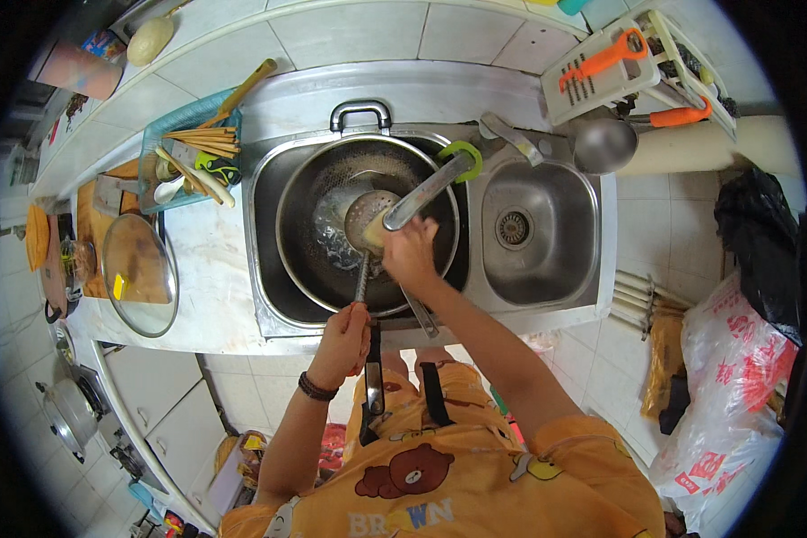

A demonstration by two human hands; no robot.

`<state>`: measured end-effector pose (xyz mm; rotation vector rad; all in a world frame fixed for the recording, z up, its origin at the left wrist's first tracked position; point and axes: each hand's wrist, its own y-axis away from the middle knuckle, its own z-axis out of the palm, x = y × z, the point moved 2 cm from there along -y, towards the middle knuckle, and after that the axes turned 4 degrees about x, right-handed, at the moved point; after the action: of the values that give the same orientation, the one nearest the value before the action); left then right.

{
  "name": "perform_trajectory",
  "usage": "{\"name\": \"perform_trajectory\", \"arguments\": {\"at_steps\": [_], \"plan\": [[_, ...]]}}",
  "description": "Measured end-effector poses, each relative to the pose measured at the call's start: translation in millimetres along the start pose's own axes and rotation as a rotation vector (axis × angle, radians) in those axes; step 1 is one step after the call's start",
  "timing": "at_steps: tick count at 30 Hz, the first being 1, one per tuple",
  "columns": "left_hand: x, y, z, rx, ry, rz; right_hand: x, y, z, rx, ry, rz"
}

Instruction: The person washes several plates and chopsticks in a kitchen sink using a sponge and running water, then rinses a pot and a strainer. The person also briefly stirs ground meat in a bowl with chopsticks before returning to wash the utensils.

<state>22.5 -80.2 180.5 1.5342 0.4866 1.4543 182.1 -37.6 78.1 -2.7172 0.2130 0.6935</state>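
My left hand (341, 338) grips the handle of a perforated metal skimmer (370, 203), whose round head is over the inside of a large wok (309, 259). My right hand (409, 252) presses a pale yellow scrubbing pad (374, 232) against the skimmer head; the faucet spout (427, 191) partly covers the pad. The wok sits in the left sink basin (263, 269) and has shiny water in its bottom. Its looped helper handle (360, 111) points to the wall, and its long handle (374, 376) towards me. Another metal utensil's handle (420, 315) leans over the near rim.
The smaller right basin (545, 269) has a drain strainer. Left of the sink are a blue basket (191, 118) of chopsticks and utensils, a glass lid (141, 302) and a wooden cutting board (89, 235). At right are a metal ladle (604, 146), a grater (595, 81) and plastic bags (726, 397).
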Motion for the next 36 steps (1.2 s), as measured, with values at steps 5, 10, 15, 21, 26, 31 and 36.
{"name": "perform_trajectory", "arguments": {"at_steps": [5, 10, 15, 21, 26, 31, 36], "plan": [[-2.9, -0.8, 3.3, 0.000, 0.079, 0.034, -15.0, 9.8, 1.5, -0.071, 0.035, 0.067], [-21.7, -8.0, -21.3, 0.194, -0.393, 0.399, 10.6, -5.5, -3.6, 0.065, 0.079, -0.037], [-12.9, 2.3, -32.3, 0.659, -1.079, 0.545, 20.0, 0.5, -16.8, -0.044, -0.262, 0.318], [-4.8, -3.0, -47.0, 0.691, -1.205, 0.747, 45.4, -7.7, -14.1, 0.102, -1.120, 1.083], [6.8, -8.8, -22.1, 0.632, -1.049, 0.819, 18.1, -18.8, -13.3, -0.082, -1.288, 0.818], [13.3, -12.6, -9.0, 0.645, -0.990, 0.792, 1.3, -20.5, -8.9, -0.055, -0.359, 0.274], [14.4, -17.4, -12.0, 0.630, -0.989, 0.754, -35.7, -8.3, -29.6, 0.025, -0.225, -0.210]]}}
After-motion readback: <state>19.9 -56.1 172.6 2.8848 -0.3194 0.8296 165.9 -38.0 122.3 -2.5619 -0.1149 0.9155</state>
